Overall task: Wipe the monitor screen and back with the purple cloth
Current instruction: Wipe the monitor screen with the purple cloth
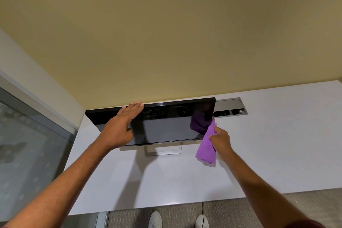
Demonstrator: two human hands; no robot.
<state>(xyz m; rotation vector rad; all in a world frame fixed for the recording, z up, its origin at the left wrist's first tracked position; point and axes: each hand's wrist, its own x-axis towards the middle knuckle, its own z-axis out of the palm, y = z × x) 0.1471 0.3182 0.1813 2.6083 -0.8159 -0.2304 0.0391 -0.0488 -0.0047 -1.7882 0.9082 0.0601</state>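
Note:
A black monitor point(166, 126) stands on a silver stand point(162, 150) at the back of the white desk point(259, 153), its dark glossy screen facing me. My left hand point(122, 126) lies flat on the screen's upper left, its straight fingers reaching the top edge. My right hand point(221, 140) grips the purple cloth point(206, 149) at the monitor's lower right corner. The cloth's upper tip touches the right edge of the screen, and the rest hangs below my fist. A purple reflection shows in the screen. The monitor's back is hidden.
A silver cable tray point(231, 107) is set into the desk behind the monitor's right side. The yellow wall point(166, 33) rises close behind. A glass partition point(27, 144) borders the desk on the left. My white shoes point(155, 219) stand on grey carpet beside a thin black cable point(203, 213).

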